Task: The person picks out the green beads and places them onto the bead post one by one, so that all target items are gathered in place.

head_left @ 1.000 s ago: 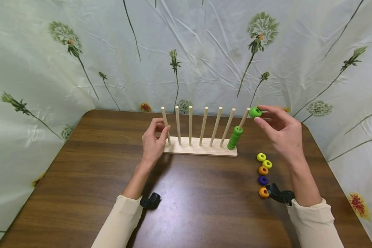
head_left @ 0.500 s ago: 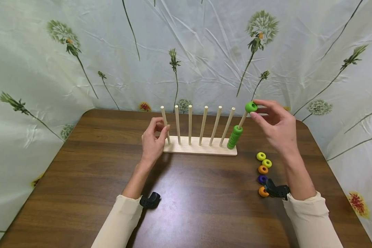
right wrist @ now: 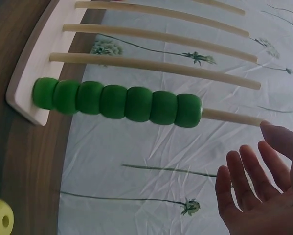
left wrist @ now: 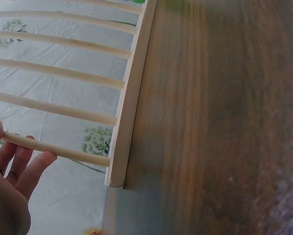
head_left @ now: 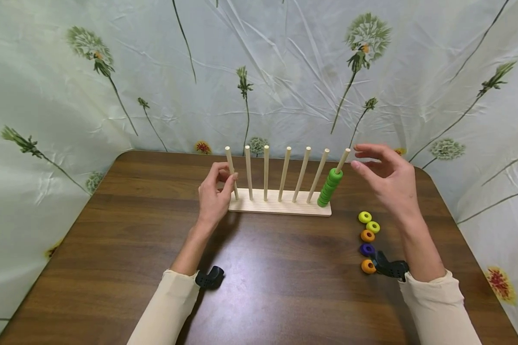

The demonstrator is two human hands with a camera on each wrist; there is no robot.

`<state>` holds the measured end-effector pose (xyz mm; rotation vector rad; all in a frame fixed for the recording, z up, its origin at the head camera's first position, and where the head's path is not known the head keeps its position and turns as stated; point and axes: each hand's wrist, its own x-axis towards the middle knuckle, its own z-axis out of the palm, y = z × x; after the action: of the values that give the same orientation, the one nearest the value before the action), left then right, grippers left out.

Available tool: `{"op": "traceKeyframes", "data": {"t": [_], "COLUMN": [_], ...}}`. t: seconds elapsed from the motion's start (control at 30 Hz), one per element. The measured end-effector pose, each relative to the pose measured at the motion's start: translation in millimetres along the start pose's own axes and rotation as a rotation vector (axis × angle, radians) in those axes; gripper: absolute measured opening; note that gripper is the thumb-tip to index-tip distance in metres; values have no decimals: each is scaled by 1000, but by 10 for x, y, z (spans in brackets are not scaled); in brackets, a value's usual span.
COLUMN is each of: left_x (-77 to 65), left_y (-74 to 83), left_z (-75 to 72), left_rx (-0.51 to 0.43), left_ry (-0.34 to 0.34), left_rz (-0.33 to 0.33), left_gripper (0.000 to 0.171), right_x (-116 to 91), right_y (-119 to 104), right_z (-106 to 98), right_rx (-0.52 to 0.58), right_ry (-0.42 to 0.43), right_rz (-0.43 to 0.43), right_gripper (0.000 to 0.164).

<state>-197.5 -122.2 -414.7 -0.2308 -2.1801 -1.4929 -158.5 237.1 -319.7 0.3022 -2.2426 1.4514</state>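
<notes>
A pale wooden peg rack [head_left: 280, 208] stands on the table, a row of several upright pegs rising from its base. My left hand [head_left: 216, 194] holds the leftmost peg [left wrist: 80, 155] between thumb and fingers. Several green beads [right wrist: 139, 104] are stacked on the rightmost peg [head_left: 343, 158], whose top pokes out above them. Beside that peg's tip is my right hand [head_left: 390, 184], fingers loosely bent and spread, with nothing in it. In the right wrist view the thumb is at the peg's end; whether it touches cannot be told.
Right of the rack lie two yellow beads [head_left: 364, 217], an orange bead [head_left: 367, 235], a purple bead [head_left: 366, 249] and another orange bead [head_left: 368, 266], in a rough line on the brown table [head_left: 276, 278]. A flower-printed curtain [head_left: 177, 96] hangs behind.
My right hand brought a green bead left onto the rightmost peg and let it go; it now tops the green stack. My left hand stays at the leftmost peg.
</notes>
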Motion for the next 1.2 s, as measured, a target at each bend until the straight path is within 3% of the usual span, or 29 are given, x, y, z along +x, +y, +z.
{"op": "traceKeyframes", "data": {"t": [0.77,1.2], "left_x": [-7,-4], "left_y": [9,3], "left_z": [13,12], "left_rx": [-2,-20], "left_ry": [11,6], "left_rz": [6,5], "left_gripper": [17,16], "right_x": [-349,-578], "right_y": [312,459], "right_z": [-358,-483], "right_rx": [-116,-189], "right_ry": [-136,-269], "right_rz": [40,61], "right_gripper": [29,31]}}
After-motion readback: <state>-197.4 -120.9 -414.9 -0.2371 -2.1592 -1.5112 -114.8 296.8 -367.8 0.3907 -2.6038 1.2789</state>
